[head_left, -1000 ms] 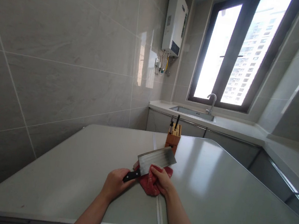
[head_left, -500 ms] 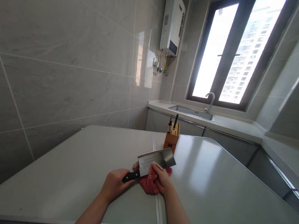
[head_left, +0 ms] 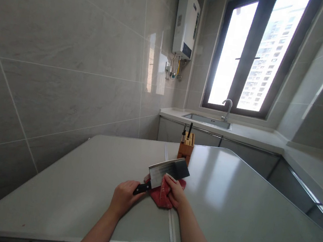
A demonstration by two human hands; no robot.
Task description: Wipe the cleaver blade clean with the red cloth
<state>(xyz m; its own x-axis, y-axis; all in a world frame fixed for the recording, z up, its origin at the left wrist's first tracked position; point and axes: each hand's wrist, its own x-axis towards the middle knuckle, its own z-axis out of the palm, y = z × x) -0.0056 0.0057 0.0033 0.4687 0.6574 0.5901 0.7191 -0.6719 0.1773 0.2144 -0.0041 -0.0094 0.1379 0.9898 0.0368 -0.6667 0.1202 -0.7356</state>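
Observation:
My left hand (head_left: 122, 197) is closed round the black handle of a steel cleaver (head_left: 165, 171), whose broad blade points away to the right, just above the grey table (head_left: 77, 189). My right hand (head_left: 175, 193) grips a crumpled red cloth (head_left: 159, 194) and presses it against the lower edge and underside of the blade. Part of the cloth is hidden under the blade and my fingers.
A wooden knife block (head_left: 185, 148) with two dark handles stands at the table's far edge, just beyond the blade. Behind it run a counter with a sink (head_left: 208, 121) and tap (head_left: 227, 108) under a window. A tiled wall is on the left, a water heater (head_left: 186, 22) above.
My right hand has slid the red cloth slightly along the blade, and the cleaver has tilted a little. The view has shifted a bit.

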